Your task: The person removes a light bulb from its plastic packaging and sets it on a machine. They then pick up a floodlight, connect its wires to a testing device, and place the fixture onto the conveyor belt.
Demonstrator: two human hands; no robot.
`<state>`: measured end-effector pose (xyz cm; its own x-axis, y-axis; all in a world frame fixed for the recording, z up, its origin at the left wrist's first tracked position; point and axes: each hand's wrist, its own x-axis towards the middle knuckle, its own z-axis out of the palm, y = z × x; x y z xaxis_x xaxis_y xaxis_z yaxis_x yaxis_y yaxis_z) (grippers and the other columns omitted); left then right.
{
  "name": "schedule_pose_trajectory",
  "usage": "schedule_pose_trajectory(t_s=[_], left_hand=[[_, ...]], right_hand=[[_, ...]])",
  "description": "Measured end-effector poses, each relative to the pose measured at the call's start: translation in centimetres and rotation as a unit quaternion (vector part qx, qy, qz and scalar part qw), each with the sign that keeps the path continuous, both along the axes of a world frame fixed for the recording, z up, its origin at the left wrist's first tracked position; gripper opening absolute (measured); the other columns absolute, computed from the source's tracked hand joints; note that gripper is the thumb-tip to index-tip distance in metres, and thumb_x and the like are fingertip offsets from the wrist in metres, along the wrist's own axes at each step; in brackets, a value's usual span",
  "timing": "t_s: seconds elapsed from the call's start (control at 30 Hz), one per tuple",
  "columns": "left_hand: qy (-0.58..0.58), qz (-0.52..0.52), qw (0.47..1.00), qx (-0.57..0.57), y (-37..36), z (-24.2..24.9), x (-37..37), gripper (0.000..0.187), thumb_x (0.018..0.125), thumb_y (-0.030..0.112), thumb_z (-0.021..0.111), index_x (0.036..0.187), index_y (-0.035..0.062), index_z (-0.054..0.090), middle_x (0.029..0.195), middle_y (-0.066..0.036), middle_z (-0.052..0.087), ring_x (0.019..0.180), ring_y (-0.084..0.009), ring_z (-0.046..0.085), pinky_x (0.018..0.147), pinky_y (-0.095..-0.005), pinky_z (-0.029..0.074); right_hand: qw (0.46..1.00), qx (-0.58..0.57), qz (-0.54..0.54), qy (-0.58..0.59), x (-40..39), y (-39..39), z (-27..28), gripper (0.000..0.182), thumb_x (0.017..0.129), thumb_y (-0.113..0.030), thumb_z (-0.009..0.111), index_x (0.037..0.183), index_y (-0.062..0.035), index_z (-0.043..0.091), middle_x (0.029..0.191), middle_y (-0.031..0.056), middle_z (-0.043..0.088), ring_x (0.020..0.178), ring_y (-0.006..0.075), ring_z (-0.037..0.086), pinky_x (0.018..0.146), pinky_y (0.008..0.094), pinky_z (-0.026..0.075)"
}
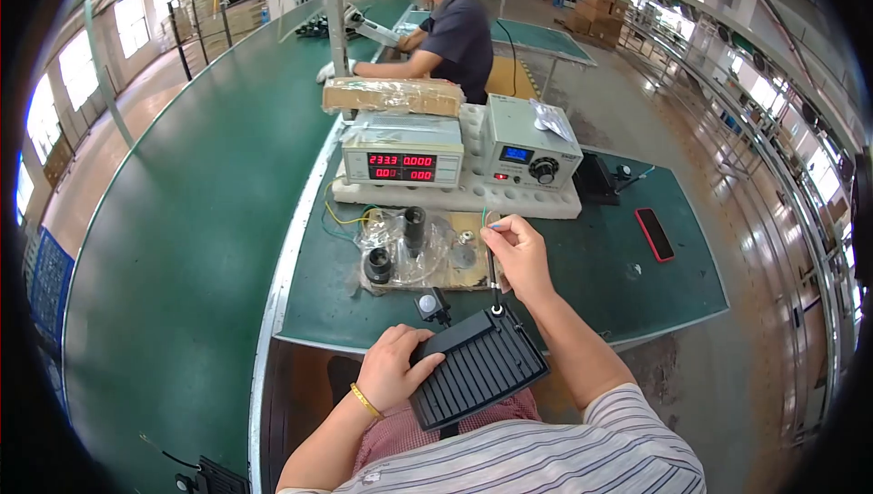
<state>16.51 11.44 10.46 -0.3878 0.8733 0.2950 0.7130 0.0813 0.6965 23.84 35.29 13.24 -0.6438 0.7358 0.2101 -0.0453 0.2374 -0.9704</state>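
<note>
Floodlight (477, 371) sits tilted at lower centre of the frame, fins up, over the lap, which probably helps bear it. The left hand (391, 367) grips its left side, thumb across the fins, seemingly to steady it. The right hand (521, 253) pinches the cable (492, 268) near its tip, holding it upright so the thin wires stand free. Beyond, the surface (618, 298) carries a board (441, 283) with black sockets (378, 265); a foam slab (409, 196) bears two instruments (400, 166), their displays facing the wearer, presumably for easy reading.
</note>
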Motion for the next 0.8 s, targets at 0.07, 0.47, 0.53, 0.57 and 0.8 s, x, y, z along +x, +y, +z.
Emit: schedule_pose_trajectory(t_s=[0.07,0.47,0.53,0.57,0.8], left_hand=[[-0.013,0.002,1.0,0.004,0.3,-0.4,0.2,0.032,0.08,0.026,0.069,0.1,0.0009,0.064,0.087,-0.012,0.06,0.084,-0.0296,0.057,0.074,-0.0373,0.048],[-0.064,-0.034,0.997,-0.031,1.4,-1.6,0.1,0.031,0.081,0.025,0.069,0.101,0.0009,0.064,0.085,-0.013,0.058,0.081,-0.0299,0.056,0.073,-0.0357,0.047],[-0.043,-0.029,0.998,-0.035,1.6,-1.3,0.0,0.032,0.081,0.026,0.069,0.1,0.001,0.064,0.085,-0.012,0.059,0.083,-0.0298,0.057,0.075,-0.0371,0.047],[-0.034,-0.028,0.998,-0.038,1.5,-1.2,0.1,0.032,0.08,0.027,0.069,0.1,0.0011,0.064,0.086,-0.012,0.059,0.084,-0.0297,0.057,0.076,-0.0378,0.048],[0.028,0.007,0.999,-0.032,2.3,-1.6,0.2,0.033,0.079,0.026,0.07,0.099,0.0015,0.063,0.086,-0.012,0.058,0.083,-0.0297,0.056,0.074,-0.0375,0.048]], right_hand=[[0.982,0.181,-0.047,0.028,0.1,1.1,-2.0,0.008,0.083,-0.005,0.067,0.084,-0.0022,0.059,0.078,0.003,0.054,0.061,0.0105,0.05,0.053,0.0229,0.039],[0.855,0.481,0.187,-0.036,1.3,5.9,-0.5,0.009,0.079,-0.006,0.064,0.084,-0.0014,0.058,0.09,0.0091,0.062,0.078,0.0248,0.06,0.068,0.0311,0.048],[0.916,0.304,0.202,-0.165,1.4,6.0,-0.3,0.009,0.083,-0.008,0.062,0.085,-0.0005,0.058,0.083,0.0083,0.063,0.076,0.0207,0.061,0.068,0.0291,0.047],[0.929,0.207,0.205,-0.229,1.6,5.9,-0.4,0.01,0.084,-0.01,0.061,0.086,-0.0001,0.058,0.08,0.0079,0.063,0.075,0.0186,0.061,0.068,0.0281,0.047],[0.938,0.104,0.193,-0.267,-0.4,6.8,-3.2,0.022,0.087,-0.019,0.059,0.085,0.0023,0.063,0.074,0.0096,0.063,0.07,0.0154,0.058,0.068,0.0307,0.046]])
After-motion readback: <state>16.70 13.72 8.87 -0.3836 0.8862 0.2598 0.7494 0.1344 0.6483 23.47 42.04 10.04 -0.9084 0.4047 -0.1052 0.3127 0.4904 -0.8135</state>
